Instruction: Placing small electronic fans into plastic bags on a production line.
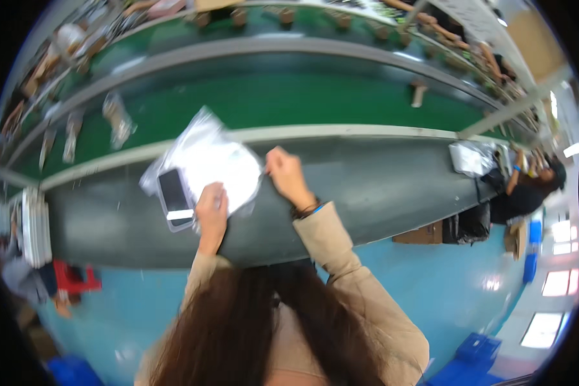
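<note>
A stack of clear and white plastic bags (222,164) lies on the dark grey worktop in front of me. On its left part rests a smartphone (173,193) with a dark screen and a pale rim. My left hand (211,209) is over the near edge of the bags, just right of the phone, its fingers curled in. Close by the bags' right edge, my right hand (286,174) is closed with the fingertips together. What either hand holds, if anything, is too blurred to make out.
A green conveyor belt (270,96) runs behind the worktop (367,174), carrying bagged items (117,121) at left. Another clear bag (473,159) lies at the worktop's right end, near a co-worker (527,186). Below stand a cardboard box (419,234) and a black bag (468,225). A red stool (75,278) is at left.
</note>
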A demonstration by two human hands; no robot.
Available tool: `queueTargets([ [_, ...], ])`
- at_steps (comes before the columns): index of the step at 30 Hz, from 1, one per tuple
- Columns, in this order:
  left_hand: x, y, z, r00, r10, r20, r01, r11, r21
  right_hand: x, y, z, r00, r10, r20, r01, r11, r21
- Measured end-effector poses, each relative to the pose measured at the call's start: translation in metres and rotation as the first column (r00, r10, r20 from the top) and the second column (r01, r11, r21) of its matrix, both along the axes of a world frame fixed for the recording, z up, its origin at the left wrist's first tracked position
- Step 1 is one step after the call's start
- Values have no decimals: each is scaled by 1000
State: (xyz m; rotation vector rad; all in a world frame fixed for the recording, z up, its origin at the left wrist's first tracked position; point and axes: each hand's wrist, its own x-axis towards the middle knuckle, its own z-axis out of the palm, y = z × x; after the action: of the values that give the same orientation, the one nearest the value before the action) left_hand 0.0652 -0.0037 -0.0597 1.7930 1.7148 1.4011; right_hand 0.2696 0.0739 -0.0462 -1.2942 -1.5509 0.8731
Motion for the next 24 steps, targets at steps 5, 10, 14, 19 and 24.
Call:
queueTargets([
  [5,4,7,16,998,-3,65,1,1000,22,6,10,0,1000,11,-5,-11,1000,6],
  [10,-4,4,8,999,29,38,-30,999,34,-3,7,1,998,26,50,-25,999,-24],
  [14,2,4,11,999,-44,-30,46,996,76,4,4,4,1000,-1,21,2,999,-47],
  [19,-2,1,1,997,-20,-73,20,1000,0,0,0,3,997,-4,-80,-5,995,-105],
  [24,-1,2,5,995,-26,-101,27,1000,9,55,27,24,999,-43,1,43,998,-47],
])
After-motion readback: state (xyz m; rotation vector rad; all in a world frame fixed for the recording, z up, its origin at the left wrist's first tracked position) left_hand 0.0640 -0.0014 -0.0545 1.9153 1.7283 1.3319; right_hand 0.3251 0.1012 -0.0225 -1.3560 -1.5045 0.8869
